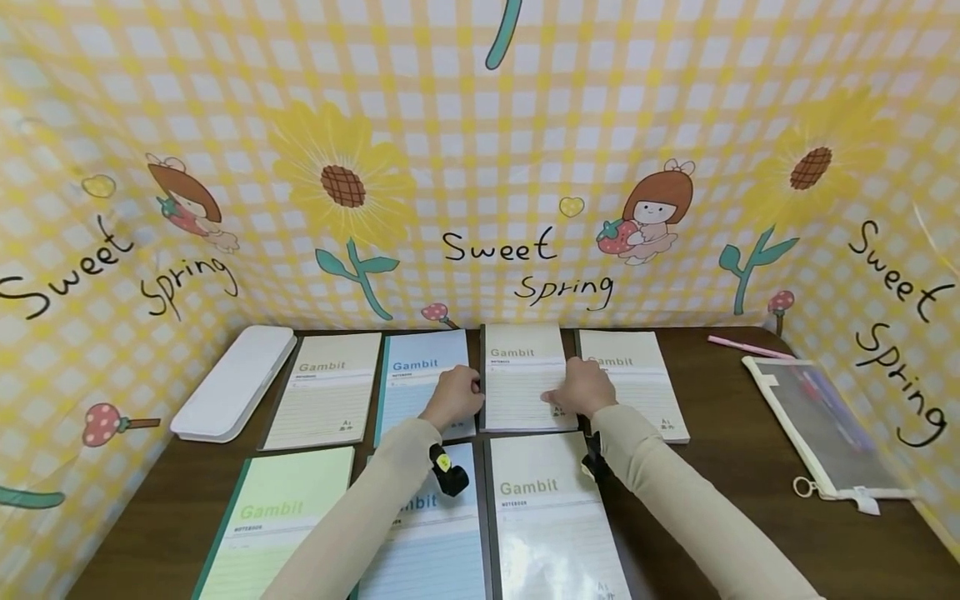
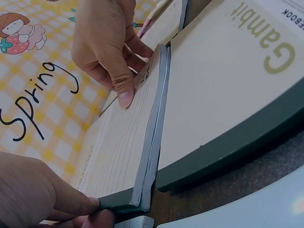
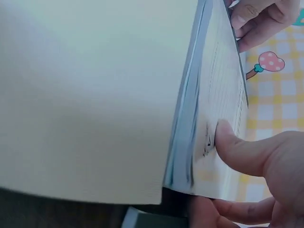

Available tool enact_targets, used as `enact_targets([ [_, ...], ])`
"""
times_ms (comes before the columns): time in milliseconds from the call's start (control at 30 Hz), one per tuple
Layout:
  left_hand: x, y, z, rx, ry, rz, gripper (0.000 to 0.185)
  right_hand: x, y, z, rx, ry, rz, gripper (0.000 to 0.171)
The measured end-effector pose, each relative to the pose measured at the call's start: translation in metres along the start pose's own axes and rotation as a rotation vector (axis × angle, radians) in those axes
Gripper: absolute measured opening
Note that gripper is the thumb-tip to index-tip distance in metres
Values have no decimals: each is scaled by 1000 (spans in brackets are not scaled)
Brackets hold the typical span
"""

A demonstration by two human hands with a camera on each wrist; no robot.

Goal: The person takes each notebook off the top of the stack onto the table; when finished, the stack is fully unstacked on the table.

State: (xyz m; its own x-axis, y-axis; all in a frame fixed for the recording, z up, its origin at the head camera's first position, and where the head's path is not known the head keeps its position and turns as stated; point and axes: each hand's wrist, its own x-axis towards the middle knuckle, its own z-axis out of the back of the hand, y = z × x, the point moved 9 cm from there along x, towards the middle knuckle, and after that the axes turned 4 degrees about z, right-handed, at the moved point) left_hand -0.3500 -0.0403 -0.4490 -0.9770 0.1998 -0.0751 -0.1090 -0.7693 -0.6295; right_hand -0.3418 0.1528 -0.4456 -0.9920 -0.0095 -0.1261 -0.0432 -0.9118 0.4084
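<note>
A beige Gambit notebook lies in the back row of a dark wooden table, and both hands hold it. My left hand pinches its left edge near the corner. My right hand grips the right edge, thumb pressed on the lined cover and fingers curled beneath. In the left wrist view the right hand sits at the far edge of the notebook. The left hand's fingers show at the top of the right wrist view.
Other notebooks surround it: beige, blue, beige behind; green, blue, beige in front. A white pencil case lies left. A pink pen and clear pouch lie right. Yellow cloth walls enclose the table.
</note>
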Motion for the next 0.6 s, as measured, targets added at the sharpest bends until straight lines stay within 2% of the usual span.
enact_targets([
  [200, -2, -1, 2, -11, 11, -2, 26, 1, -8, -1, 76, -6, -27, 48],
  [333, -3, -4, 0, -36, 25, -26, 31, 1, -16, 1, 183, -23, -7, 35],
  [467, -3, -3, -2, -50, 24, -27, 34, 1, -22, 3, 426, 1, 8, 48],
  [600, -1, -2, 0, -36, 0, -12, 33, 1, -22, 7, 720, 30, 22, 32],
])
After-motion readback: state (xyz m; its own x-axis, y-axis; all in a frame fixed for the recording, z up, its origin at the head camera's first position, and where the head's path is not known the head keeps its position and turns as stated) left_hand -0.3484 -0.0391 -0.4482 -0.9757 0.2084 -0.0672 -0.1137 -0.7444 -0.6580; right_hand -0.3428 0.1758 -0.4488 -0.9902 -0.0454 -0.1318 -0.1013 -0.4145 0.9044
